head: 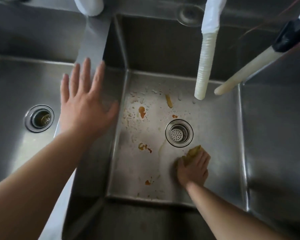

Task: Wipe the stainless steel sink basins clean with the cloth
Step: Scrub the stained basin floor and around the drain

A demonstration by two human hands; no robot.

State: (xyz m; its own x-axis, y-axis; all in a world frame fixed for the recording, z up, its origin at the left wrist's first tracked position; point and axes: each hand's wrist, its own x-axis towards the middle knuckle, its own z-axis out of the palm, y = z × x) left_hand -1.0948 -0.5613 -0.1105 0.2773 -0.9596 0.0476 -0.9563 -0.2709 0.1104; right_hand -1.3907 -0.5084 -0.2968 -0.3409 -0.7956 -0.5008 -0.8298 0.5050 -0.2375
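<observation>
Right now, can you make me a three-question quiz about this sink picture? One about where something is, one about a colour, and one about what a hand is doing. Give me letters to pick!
1. Where is the cloth?
A. In the middle basin, just below the drain
B. In the left basin
C. Hanging on a hose

2. What colour are the stains on the middle basin floor?
A. Blue
B. Orange-brown
C. Green

3. What is the left hand doing?
A. Gripping a hose
B. Making a fist
C. Spread flat over the divider between basins

Answers:
1 A: the right hand presses the cloth beside the drain.
2 B: the smears look orange-brown against the steel.
3 C: its fingers are straight and hold nothing.
</observation>
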